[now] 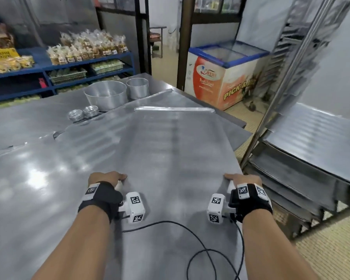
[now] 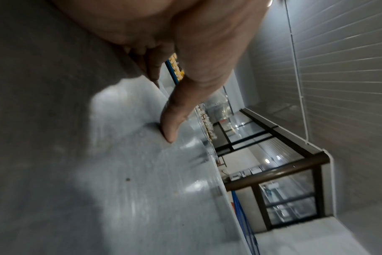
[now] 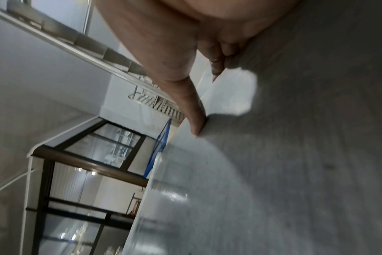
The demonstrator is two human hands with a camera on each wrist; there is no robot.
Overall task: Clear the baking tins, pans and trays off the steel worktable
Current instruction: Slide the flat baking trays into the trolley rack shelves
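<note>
A large flat steel baking tray (image 1: 174, 142) stretches away from me over the steel worktable (image 1: 28, 168). My left hand (image 1: 111, 178) grips its near left corner and my right hand (image 1: 238, 179) its near right corner. In the wrist views each thumb presses the tray's top face (image 2: 142, 172) (image 3: 273, 172) while the fingers curl under the edge. A second flat tray (image 1: 170, 96) lies beneath it, angled toward the far corner. Behind stand a big round tin (image 1: 106, 96), a smaller round tin (image 1: 137, 87) and stacked small tart tins (image 1: 83, 114).
A tall tray rack (image 1: 303, 57) stands to the right of the table, with flat trays (image 1: 311, 142) stacked on its low shelves. A chest freezer (image 1: 226, 73) sits beyond the table's far right corner. Blue shelves (image 1: 69, 65) with bagged goods line the back left.
</note>
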